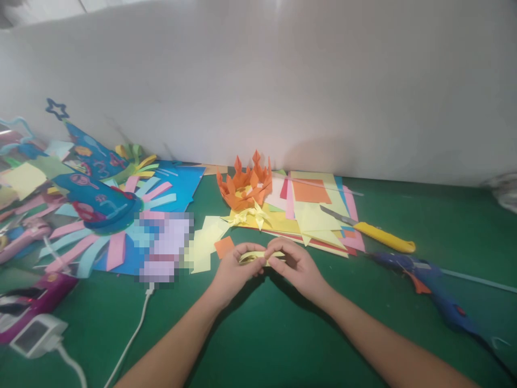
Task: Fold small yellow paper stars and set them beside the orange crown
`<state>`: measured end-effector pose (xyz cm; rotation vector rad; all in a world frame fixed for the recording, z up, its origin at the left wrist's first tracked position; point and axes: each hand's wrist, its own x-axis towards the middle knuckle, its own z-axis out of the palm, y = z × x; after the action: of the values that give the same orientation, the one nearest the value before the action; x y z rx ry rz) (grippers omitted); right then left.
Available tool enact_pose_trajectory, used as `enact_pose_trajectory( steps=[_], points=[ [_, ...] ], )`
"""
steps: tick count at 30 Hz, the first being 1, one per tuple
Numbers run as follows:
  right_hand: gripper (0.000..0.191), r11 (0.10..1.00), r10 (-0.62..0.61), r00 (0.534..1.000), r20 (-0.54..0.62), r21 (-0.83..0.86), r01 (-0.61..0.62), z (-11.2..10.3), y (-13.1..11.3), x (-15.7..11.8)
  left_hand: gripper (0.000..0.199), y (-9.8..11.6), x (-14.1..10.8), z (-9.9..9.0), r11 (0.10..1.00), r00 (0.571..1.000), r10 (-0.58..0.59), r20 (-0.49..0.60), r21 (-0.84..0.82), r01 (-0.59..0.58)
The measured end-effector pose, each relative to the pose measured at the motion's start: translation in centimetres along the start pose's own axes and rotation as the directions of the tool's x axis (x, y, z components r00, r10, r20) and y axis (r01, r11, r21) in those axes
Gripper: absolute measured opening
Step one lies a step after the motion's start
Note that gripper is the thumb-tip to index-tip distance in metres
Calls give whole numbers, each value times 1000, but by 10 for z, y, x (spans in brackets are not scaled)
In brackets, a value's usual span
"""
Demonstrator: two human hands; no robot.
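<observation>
Between my two hands is a small piece of folded pale yellow paper (253,255), held over the green table. My left hand (239,268) pinches its left side, thumb in front and fingers behind. From the other side my right hand (297,265) grips it, with the fingertips of both hands meeting at the middle. Parts of the paper are hidden by the fingers. Just beyond lie pale yellow folded paper shapes (260,214), in front of an orange folded-paper crown (245,186). An orange paper square (224,247) rests close to my left hand.
Coloured paper sheets (319,215) are stacked behind my right hand, with a yellow-handled cutter (383,237) on their edge. A blue glue gun (432,291) lies at right. Decorated blue paper cone hats (100,202), a pixelated phone-like object (167,248) and a white cable (139,328) occupy the left.
</observation>
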<state>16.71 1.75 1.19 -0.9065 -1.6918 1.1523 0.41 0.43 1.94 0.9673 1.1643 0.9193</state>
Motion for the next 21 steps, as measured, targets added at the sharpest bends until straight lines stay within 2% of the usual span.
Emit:
enact_pose_trajectory(
  steps=[5,11,17,21],
  points=[
    [6,997,67,995,-79,-18,-69,3,5,-1,28,-4,1,2,990,998,49,-47,134,-42],
    [8,996,92,989,-117,9,-92,6,5,-1,23,-11,1,2,963,988,154,-26,227,-144],
    [18,992,124,982,-145,52,-117,2,4,-1,29,-8,-1,1,975,996,91,21,201,-94],
    [17,992,128,978,-166,31,-124,0,4,0,34,-4,1,0,994,999,33,23,105,-35]
  ],
)
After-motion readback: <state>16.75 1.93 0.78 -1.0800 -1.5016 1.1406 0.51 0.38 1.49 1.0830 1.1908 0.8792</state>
